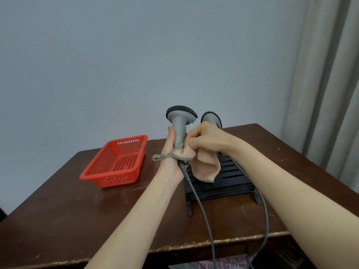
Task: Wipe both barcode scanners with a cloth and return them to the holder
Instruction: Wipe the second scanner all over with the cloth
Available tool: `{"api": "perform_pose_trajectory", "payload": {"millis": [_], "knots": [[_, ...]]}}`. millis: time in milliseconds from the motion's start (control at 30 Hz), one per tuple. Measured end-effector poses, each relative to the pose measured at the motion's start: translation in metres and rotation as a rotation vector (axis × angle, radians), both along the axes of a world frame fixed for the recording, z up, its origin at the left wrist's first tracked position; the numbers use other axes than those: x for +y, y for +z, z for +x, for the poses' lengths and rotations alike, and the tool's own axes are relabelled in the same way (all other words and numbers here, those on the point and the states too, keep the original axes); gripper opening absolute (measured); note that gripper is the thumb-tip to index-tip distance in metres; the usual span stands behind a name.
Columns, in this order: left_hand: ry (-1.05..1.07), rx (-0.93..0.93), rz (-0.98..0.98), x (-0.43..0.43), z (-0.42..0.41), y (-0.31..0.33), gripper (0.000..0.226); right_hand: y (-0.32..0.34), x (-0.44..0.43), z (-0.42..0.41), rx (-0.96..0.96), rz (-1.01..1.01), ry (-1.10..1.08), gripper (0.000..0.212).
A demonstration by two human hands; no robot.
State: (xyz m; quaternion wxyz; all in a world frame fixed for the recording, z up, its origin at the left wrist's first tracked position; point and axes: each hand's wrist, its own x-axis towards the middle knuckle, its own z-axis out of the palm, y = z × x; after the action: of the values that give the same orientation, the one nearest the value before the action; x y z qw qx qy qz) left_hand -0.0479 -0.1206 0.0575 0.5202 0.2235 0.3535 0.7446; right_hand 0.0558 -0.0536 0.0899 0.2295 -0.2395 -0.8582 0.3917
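Cables (204, 214), two, grey, trailing over near edge of table (81, 220), one to each scanner. Left hand (172, 146) clenched round lower grip of first scanner (180, 121), held upright above table, dark head uppermost. Right hand (206, 140) closed on peach cloth (207, 166), pinching it against same grip; checked-edged corner of cloth poking out left of left wrist, remainder hanging below right hand in front of holder. Holder (229, 183), black, slatted, standing on table directly behind and below both hands. Second scanner (210, 117) seated upright in holder, just behind right hand, lower part hidden by it. Red perforated basket (116, 162) on table, well left of holder, apart from hands. Plain wall (136, 55) beyond; pale curtain (330, 84) at far right.
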Motion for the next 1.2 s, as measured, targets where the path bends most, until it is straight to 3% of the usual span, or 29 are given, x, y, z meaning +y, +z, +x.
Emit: {"api": "perform_pose_trajectory", "payload": {"millis": [67, 167, 233, 300, 533, 633, 733, 867, 1033, 1133, 1200], "knots": [[0.023, -0.032, -0.015, -0.001, -0.004, 0.003, 0.054, -0.003, 0.01, 0.0, -0.023, 0.097, -0.146, 0.016], [0.097, 0.018, -0.077, 0.001, -0.009, 0.002, 0.051, -0.003, 0.015, -0.002, 0.267, 0.094, -0.375, 0.018], [0.129, 0.01, -0.111, 0.003, -0.01, -0.002, 0.049, 0.001, 0.015, -0.007, 0.441, 0.051, -0.403, 0.025], [0.113, -0.004, -0.126, 0.002, -0.005, -0.002, 0.048, 0.005, 0.014, -0.014, 0.5, 0.017, -0.355, 0.027], [0.109, 0.046, -0.05, 0.003, -0.003, -0.002, 0.038, -0.004, -0.004, -0.011, 0.276, -0.017, -0.025, 0.028], [0.037, 0.04, 0.002, 0.0, -0.003, -0.006, 0.058, -0.004, -0.005, -0.009, 0.187, -0.045, 0.017, 0.027], [0.0, 0.057, 0.028, 0.0, -0.002, -0.004, 0.061, -0.003, -0.003, -0.009, 0.292, -0.125, -0.064, 0.025], [-0.002, 0.051, -0.005, -0.001, 0.002, -0.003, 0.057, -0.003, 0.01, -0.011, 0.434, 0.023, -0.248, 0.024], [0.016, 0.044, 0.033, -0.001, -0.003, 0.006, 0.047, -0.007, 0.009, -0.004, 0.226, -0.092, -0.134, 0.018], [0.083, 0.079, 0.005, -0.003, -0.008, 0.014, 0.034, -0.007, 0.015, -0.001, 0.312, -0.059, -0.318, 0.017], [0.135, 0.068, -0.015, -0.005, -0.01, 0.017, 0.028, -0.006, 0.019, 0.0, 0.253, 0.012, -0.422, 0.016]]}}
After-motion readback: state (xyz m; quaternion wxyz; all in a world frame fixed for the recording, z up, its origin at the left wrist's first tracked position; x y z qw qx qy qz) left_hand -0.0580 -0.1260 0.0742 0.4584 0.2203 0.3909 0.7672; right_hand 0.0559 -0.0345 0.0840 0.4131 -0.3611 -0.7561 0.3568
